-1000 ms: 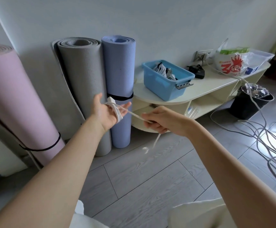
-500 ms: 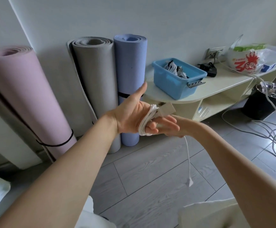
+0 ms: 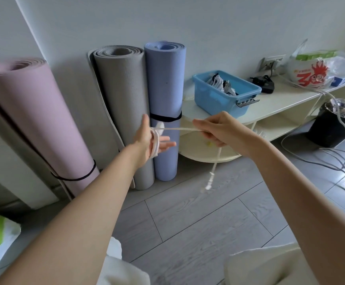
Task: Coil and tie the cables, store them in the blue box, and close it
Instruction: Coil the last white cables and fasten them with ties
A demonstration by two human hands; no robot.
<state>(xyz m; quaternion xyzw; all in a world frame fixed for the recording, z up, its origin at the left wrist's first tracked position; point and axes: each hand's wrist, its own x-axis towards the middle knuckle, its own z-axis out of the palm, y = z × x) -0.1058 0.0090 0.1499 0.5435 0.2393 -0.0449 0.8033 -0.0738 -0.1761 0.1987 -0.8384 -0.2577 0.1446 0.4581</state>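
L hand (image 3: 150, 140) is flat w/ fingers straight, thin white cable (image 3: 179, 129) looped round the palm. R hand (image 3: 214, 129), at its 3 o'clock and apart from it, pinches the taut run; the plug end (image 3: 208, 183) dangles at R's 6 o'clock. Risk, imo: loops could slide off the straight fingers if tension drops, or the swinging plug could snag. Cable looks slim and limp, a few turns on. Blue box (image 3: 219, 99) sits open at 1 o'clock on the shelf (image 3: 274, 103), holding coiled cables.
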